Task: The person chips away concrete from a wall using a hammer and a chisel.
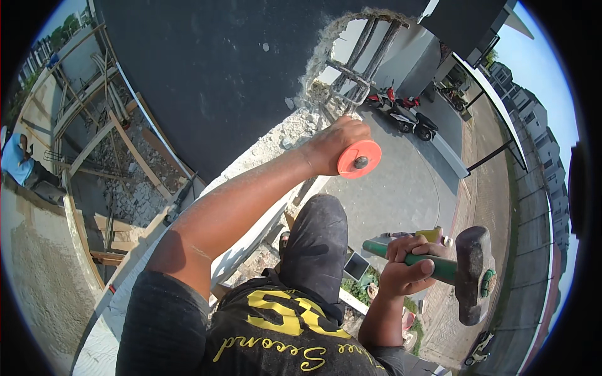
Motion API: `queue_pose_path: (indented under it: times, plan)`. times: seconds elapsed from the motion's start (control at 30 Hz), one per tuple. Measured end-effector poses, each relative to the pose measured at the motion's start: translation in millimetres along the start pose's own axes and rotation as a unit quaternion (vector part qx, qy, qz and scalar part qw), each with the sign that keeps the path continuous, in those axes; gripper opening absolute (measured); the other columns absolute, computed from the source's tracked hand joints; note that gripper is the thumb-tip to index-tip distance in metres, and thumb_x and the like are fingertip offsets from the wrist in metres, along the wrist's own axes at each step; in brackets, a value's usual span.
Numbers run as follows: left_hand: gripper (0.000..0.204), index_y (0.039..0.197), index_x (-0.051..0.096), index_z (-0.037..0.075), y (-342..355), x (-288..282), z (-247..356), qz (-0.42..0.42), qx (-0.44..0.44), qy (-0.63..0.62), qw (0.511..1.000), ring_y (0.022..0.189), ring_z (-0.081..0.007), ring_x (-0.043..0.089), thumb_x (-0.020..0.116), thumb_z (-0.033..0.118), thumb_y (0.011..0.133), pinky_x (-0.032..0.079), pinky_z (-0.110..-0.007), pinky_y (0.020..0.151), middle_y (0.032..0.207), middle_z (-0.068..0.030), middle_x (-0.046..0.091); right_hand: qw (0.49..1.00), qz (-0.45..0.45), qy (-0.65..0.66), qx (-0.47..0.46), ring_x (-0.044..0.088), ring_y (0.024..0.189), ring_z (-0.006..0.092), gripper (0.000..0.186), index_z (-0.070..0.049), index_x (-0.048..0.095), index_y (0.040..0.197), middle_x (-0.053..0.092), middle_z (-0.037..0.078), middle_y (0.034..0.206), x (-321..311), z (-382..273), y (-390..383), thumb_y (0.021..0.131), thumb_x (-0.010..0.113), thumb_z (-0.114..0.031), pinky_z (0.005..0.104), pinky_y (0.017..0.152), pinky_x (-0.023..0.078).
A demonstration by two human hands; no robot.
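Hands are apart, each clamped on its own tool. At far left, a co-worker (19, 160) stands beside timbers (88, 135) and rubble (135, 194). To the right lies a dark surface (213, 75), bordered on its near right side by a broken edge (276, 139).

Left hand (342, 141) is closed around the chisel (360, 162), with the orange guard (348, 167) just beside the fist. The chisel is at the right end of the broken edge, near the exposed bars (382, 51). Its struck end faces near and up toward the viewer; its long axis is foreshortened and appears to run away through the fist. The tip is not distinguishable.

Right hand (407, 269) is wrapped around the green handle of the hammer (471, 269), near right and well apart from the chisel. The handle lies left to right, head at right; the head's long axis runs far to near.

Judged step: chisel positioned between blows. Next move calls for a steady chisel and a hammer face square to its struck end.
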State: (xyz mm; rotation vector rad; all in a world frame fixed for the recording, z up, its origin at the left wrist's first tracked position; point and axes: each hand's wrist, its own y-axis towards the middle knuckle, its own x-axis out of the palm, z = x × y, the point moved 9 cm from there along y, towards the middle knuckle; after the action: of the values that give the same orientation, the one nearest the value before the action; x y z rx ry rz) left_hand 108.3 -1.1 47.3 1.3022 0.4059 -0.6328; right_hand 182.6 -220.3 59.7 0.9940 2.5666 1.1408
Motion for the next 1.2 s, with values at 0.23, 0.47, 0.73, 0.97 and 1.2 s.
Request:
queue_pose_path:
  times: [0.23,0.47,0.73,0.97,1.2]
  plan:
    - [0.027,0.091,0.058,0.008,-5,-37,-34,0.126,-0.087,-0.081,0.985,0.089,-0.0287,0.060,0.077,0.014,0.072,0.049,-0.038,0.082,0.091,-0.0082,0.059,0.999,-0.021,0.022,-0.026,0.037,0.042,0.0097,0.059,-0.007,0.039,0.092,0.041,0.003,0.061,9,-25,11,0.094,0.049,-0.066,0.0241,0.037,0.034]
    - [0.031,0.095,0.056,0.007,-6,-44,-47,0.148,-0.138,-0.146,0.968,0.085,-0.0202,0.062,0.077,0.009,0.072,0.051,-0.031,0.078,0.089,-0.0062,0.060,0.912,-0.192,-0.358,-0.054,0.054,0.054,0.0360,0.038,-0.003,0.047,0.094,0.055,0.018,0.063,64,46,25,0.091,0.063,-0.037,0.0406,0.047,0.042]
    - [0.025,0.099,0.060,0.007,-27,-60,-61,0.198,-0.122,-0.179,0.956,0.090,-0.0168,0.059,0.072,0.008,0.078,0.049,-0.030,0.083,0.095,-0.0037,0.059,0.914,-0.227,-0.288,-0.170,0.060,0.052,0.0341,0.037,-0.004,0.047,0.085,0.056,0.013,0.063,101,-1,31,0.081,0.076,-0.027,0.0414,0.043,0.044]
    - [0.027,0.112,0.056,0.003,-51,-60,-103,0.196,-0.264,-0.060,0.943,0.098,-0.0190,0.060,0.068,0.015,0.091,0.049,-0.034,0.085,0.105,-0.0074,0.061,0.830,-0.352,-0.432,0.001,0.062,0.054,0.0370,0.035,-0.005,0.048,0.089,0.063,0.014,0.066,140,52,42,0.090,0.066,-0.035,0.0460,0.048,0.048]
    - [0.023,0.107,0.058,0.002,-29,-62,-80,0.184,-0.110,-0.060,0.975,0.098,-0.0191,0.059,0.069,0.008,0.089,0.048,-0.034,0.086,0.104,-0.0083,0.060,0.854,-0.306,-0.391,-0.158,0.061,0.049,0.0268,0.031,-0.008,0.047,0.080,0.055,0.009,0.060,146,27,45,0.086,0.065,-0.032,0.0398,0.044,0.047]
